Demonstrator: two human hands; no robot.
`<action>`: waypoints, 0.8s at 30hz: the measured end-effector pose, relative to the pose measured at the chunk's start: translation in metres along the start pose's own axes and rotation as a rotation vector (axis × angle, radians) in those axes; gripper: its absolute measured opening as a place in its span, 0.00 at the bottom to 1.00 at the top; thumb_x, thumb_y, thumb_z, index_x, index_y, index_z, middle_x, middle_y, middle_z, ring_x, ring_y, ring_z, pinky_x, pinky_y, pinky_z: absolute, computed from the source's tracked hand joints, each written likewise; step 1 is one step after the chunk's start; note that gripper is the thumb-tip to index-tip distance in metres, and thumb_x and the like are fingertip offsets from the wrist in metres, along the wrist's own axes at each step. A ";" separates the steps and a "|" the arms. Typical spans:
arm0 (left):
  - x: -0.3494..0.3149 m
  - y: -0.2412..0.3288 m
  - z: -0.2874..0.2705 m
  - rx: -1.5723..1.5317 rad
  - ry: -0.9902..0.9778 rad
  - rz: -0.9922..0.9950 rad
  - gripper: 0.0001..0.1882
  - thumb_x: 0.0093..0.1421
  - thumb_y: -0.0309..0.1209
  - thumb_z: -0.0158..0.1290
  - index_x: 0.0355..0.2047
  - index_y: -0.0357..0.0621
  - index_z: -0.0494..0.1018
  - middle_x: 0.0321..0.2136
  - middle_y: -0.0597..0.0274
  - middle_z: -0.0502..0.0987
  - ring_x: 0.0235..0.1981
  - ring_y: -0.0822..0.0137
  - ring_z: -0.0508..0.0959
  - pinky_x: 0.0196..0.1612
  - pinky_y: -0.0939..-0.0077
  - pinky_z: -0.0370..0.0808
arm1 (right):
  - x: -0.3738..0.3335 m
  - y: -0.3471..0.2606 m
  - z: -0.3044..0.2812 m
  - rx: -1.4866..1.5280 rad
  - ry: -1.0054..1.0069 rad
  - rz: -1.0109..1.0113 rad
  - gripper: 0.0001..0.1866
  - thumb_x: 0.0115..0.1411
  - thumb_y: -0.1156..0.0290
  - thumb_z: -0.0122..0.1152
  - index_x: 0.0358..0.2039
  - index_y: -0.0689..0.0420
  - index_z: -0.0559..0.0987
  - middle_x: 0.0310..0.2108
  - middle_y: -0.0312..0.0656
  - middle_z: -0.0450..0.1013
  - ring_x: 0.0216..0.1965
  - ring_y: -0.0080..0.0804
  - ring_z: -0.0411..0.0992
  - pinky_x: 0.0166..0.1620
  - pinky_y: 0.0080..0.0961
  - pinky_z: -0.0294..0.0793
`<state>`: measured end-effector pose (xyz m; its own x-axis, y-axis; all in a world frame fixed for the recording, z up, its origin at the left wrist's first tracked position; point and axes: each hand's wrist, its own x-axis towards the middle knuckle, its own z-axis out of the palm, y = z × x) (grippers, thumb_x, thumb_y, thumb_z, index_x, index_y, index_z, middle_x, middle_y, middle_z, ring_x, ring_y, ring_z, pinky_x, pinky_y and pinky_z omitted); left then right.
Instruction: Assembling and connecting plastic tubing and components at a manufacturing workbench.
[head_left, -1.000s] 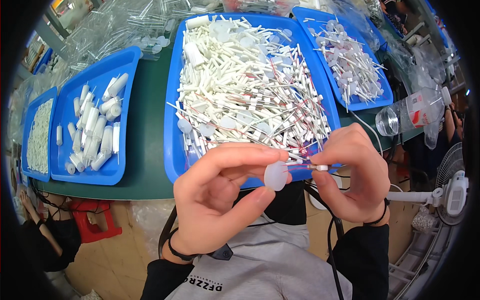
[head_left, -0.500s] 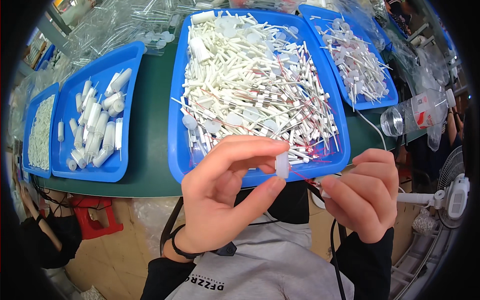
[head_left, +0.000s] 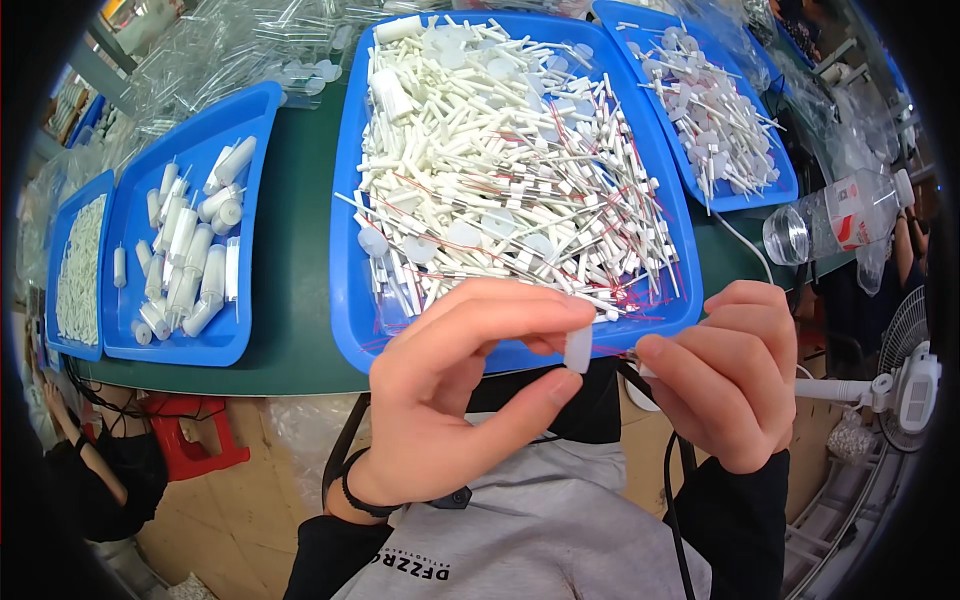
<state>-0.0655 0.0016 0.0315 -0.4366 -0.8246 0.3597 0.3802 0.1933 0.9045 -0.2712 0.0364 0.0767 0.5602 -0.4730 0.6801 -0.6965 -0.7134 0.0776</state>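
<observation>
Above the near edge of the large blue tray [head_left: 346, 230], my left hand [head_left: 440, 400] pinches a translucent white round cap [head_left: 578, 350] between thumb and forefinger. From the cap a thin red thread or wire [head_left: 612, 350] runs to my right hand [head_left: 728, 385], whose curled fingers pinch its other end. A bit of a small white piece [head_left: 645, 372] shows at those fingertips; the rest is hidden. Inside the large tray lie many white sticks [head_left: 430, 160], translucent discs [head_left: 462, 234] and tangled red threads.
To the left, a blue tray [head_left: 262, 180] holds white cylinders [head_left: 183, 235], beside a narrow tray [head_left: 107, 260] of small white pieces. Another blue tray [head_left: 790, 195] sits at right, near a clear bottle [head_left: 838, 220]. A fan [head_left: 905, 375] and red stool [head_left: 190, 440] stand beyond the table edge.
The cap has moved slightly right and down and now shows narrower and more tilted. Both hands keep their pinches. The trays appear shifted a little left in view.
</observation>
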 end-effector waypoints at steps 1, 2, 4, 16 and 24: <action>0.000 0.001 0.001 0.008 -0.018 -0.008 0.20 0.49 0.15 0.56 0.45 0.27 0.71 0.44 0.44 0.73 0.46 0.57 0.74 0.50 0.66 0.73 | 0.000 0.001 0.000 0.015 -0.009 -0.006 0.22 0.28 0.71 0.61 0.30 0.64 0.82 0.26 0.39 0.71 0.28 0.31 0.65 0.27 0.28 0.68; 0.000 0.002 0.002 0.015 -0.037 -0.015 0.20 0.48 0.14 0.57 0.44 0.28 0.72 0.43 0.44 0.73 0.46 0.57 0.75 0.50 0.66 0.73 | 0.000 0.001 0.000 0.028 -0.017 -0.012 0.22 0.28 0.71 0.61 0.30 0.64 0.82 0.26 0.39 0.71 0.28 0.31 0.65 0.27 0.28 0.68; 0.000 0.004 0.003 0.027 -0.059 -0.018 0.20 0.48 0.14 0.57 0.43 0.28 0.73 0.42 0.44 0.74 0.46 0.58 0.75 0.49 0.67 0.72 | 0.002 -0.005 -0.003 0.083 -0.060 0.076 0.20 0.34 0.75 0.68 0.33 0.62 0.80 0.27 0.37 0.73 0.27 0.31 0.67 0.28 0.29 0.68; -0.003 0.012 0.004 0.223 -0.049 0.036 0.15 0.45 0.14 0.62 0.36 0.30 0.76 0.35 0.47 0.77 0.38 0.60 0.79 0.43 0.71 0.76 | 0.005 -0.009 -0.002 0.149 -0.021 0.140 0.16 0.41 0.69 0.72 0.31 0.62 0.80 0.22 0.37 0.75 0.20 0.29 0.69 0.21 0.24 0.62; -0.011 0.002 0.014 0.316 -0.055 0.258 0.16 0.45 0.10 0.61 0.36 0.31 0.76 0.33 0.47 0.76 0.31 0.58 0.81 0.34 0.71 0.79 | 0.003 -0.014 -0.018 0.669 -0.265 0.587 0.08 0.50 0.75 0.67 0.29 0.64 0.80 0.18 0.38 0.73 0.17 0.27 0.70 0.19 0.22 0.64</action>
<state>-0.0720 0.0183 0.0325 -0.4062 -0.6993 0.5882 0.2174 0.5512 0.8055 -0.2675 0.0540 0.0909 0.3411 -0.8968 0.2817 -0.5436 -0.4327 -0.7192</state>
